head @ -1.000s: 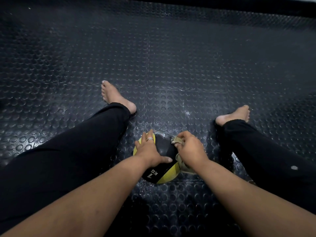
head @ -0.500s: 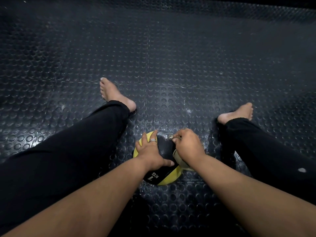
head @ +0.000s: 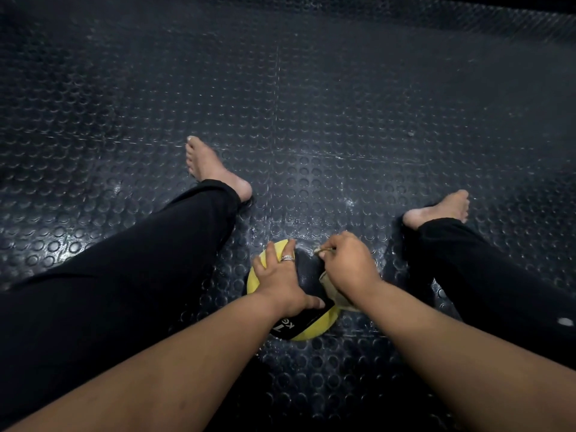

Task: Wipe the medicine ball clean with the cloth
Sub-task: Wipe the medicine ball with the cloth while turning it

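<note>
You are sitting on the studded black rubber floor (head: 311, 120) with both legs stretched out and apart, and the medicine ball (head: 307, 327) rests on that floor between them, close in front of you. The ball is yellow with a broad black band; white lettering, a "1" and "KG", shows on the band's near end.

Your left hand (head: 277, 280) lies flat over the ball's left top. Its grip is spread: the fingers reach straight out onto the yellow panel, the thumb stretches across the black band, and a ring (head: 287, 258) sits on one finger. It steadies the ball without curling round it.

Your right hand (head: 349, 265) sits on the ball's right side with its grip curled round the cloth (head: 335, 296). The pale cloth is bunched under the palm, pressed against the ball; a small corner pokes out past the knuckles and a fold hangs below the wrist.

Your bare left foot (head: 212, 169) and right foot (head: 439, 208) rest on the floor beyond the ball, well apart. A small white speck (head: 564, 321) shows on your right trouser leg.
</note>
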Tool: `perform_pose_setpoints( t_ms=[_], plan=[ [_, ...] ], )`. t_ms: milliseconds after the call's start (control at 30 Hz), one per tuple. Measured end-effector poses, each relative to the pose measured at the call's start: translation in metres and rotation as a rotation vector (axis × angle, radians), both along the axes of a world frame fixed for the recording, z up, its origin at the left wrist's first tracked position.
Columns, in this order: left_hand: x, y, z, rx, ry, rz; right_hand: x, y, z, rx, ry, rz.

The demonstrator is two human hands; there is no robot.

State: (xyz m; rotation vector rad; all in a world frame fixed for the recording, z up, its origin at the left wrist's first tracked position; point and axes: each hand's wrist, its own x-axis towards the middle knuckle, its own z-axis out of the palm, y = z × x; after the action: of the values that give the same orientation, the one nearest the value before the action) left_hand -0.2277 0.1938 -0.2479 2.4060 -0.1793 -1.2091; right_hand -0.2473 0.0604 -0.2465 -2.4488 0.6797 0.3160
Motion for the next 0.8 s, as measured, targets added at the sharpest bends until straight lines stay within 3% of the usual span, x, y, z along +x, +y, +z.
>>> perform_pose_setpoints(
  t_ms=[100,333,533,800],
  plan=[
    [-0.003,-0.001,0.000,-0.009,0.000,-0.004,-0.012,0.004,0.002,0.001,-0.052,0.047],
    [-0.004,-0.007,0.005,0.025,0.001,-0.020,0.005,-0.006,-0.003,0.049,0.038,-0.092],
    [-0.004,-0.004,0.005,0.022,0.005,-0.023,-0.014,0.005,0.007,0.052,-0.026,-0.009],
    [-0.007,-0.012,0.005,0.028,-0.005,-0.028,0.002,-0.010,0.003,0.110,0.053,-0.175]
  ],
)
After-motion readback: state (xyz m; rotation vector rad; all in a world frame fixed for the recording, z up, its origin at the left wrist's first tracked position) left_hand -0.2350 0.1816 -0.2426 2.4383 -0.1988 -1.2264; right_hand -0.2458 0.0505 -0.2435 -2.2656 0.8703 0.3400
